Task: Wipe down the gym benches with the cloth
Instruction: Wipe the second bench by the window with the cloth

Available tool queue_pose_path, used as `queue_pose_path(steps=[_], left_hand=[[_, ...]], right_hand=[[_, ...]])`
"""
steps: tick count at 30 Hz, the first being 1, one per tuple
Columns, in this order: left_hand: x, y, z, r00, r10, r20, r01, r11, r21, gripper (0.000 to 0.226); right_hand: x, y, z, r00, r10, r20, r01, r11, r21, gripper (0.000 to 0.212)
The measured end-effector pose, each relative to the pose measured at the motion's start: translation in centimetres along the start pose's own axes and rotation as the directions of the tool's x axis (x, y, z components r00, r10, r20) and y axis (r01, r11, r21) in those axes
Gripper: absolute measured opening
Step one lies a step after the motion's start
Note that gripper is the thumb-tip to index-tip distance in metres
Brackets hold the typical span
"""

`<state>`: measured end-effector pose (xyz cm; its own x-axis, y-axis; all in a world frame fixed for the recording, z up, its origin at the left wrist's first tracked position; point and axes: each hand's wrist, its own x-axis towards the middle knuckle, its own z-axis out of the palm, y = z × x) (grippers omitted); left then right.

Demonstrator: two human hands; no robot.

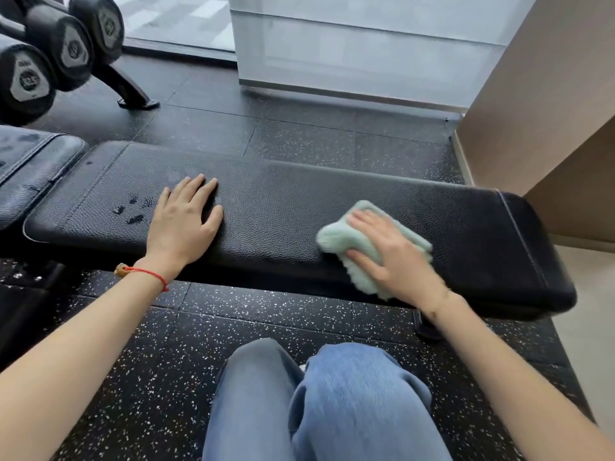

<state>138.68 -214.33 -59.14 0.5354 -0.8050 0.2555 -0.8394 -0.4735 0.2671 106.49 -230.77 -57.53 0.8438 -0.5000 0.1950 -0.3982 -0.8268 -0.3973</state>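
The bench (299,207) ran left to right, its right end near the wall (549,94), bare pad between the hands. The right hand (396,257) pressed flat on the cloth (339,237), pale green and folded, overhanging the near edge. The left hand (186,221) lay flat, fingers straight, beside wet marks (133,211).

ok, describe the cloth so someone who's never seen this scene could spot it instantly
Start at the long black leather-textured bench pad running across the middle of the view, above the speckled black rubber floor. Toward its right end, the right hand presses flat on a folded, fluffy mint-green cloth. It is the only pale, soft item on the dark pad; the left hand rests bare.
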Motion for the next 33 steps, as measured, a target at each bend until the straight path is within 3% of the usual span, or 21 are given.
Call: queue_pose_path(steps=[3, 6, 8, 10, 14, 16, 22, 25, 29, 31, 33], left_hand=[[-0.1, 0.2, 0.1, 1.0, -0.008, 0.003, 0.008, 1.0, 0.015, 0.056], [0.0, 0.6, 0.2, 1.0, -0.027, 0.001, 0.027, 1.0, 0.012, 0.06], [0.1, 0.7, 0.3, 0.999, -0.033, 0.001, 0.033, 0.999, 0.015, 0.063], [0.1, 0.6, 0.4, 0.999, -0.032, 0.008, 0.032, 0.999, 0.024, 0.06], [0.0, 0.5, 0.4, 0.999, -0.037, 0.025, 0.037, 0.999, 0.025, 0.055], [0.0, 0.5, 0.3, 0.999, -0.034, 0.029, 0.034, 0.999, 0.025, 0.057], [0.1, 0.8, -0.3, 0.998, -0.062, 0.027, 0.062, 0.998, -0.004, 0.061], [0.2, 0.3, -0.5, 0.998, -0.055, 0.025, 0.055, 0.998, -0.022, 0.059], [0.3, 0.3, -1.0, 0.998, -0.039, 0.041, 0.04, 0.998, -0.038, 0.058], [0.4, 0.2, -1.0, 0.999, -0.038, 0.039, 0.04, 0.998, -0.048, 0.056], [0.5, 0.1, -1.0, 0.999, -0.036, 0.036, 0.039, 0.996, -0.079, 0.053]], right_hand=[[0.2, 4.1, -2.3, 0.976, 0.202, -0.082, -0.203, 0.979, -0.009, 0.06], [5.1, 3.9, -1.3, 0.957, 0.263, -0.125, -0.273, 0.959, -0.071, 0.058], [8.4, 1.3, 0.8, 0.978, 0.199, -0.068, -0.204, 0.976, -0.078, 0.059], [9.9, -2.6, 3.0, 0.999, 0.036, 0.003, -0.035, 0.998, -0.049, 0.06], [8.0, -6.2, 5.0, 0.967, -0.244, 0.076, 0.244, 0.97, 0.021, 0.061], [8.1, -4.8, 4.5, 0.96, -0.266, 0.082, 0.261, 0.963, 0.065, 0.06], [17.9, -4.0, 4.5, 0.995, -0.054, 0.088, 0.057, 0.998, -0.027, 0.061], [18.7, -6.8, 6.0, 0.976, -0.167, 0.142, 0.169, 0.986, -0.003, 0.062], [14.3, -7.2, 5.5, 0.899, -0.394, 0.193, 0.38, 0.919, 0.104, 0.065], [14.4, -6.0, 5.1, 0.884, -0.413, 0.217, 0.401, 0.911, 0.099, 0.064], [16.7, -5.5, 5.4, 0.922, -0.338, 0.19, 0.326, 0.941, 0.092, 0.063]])
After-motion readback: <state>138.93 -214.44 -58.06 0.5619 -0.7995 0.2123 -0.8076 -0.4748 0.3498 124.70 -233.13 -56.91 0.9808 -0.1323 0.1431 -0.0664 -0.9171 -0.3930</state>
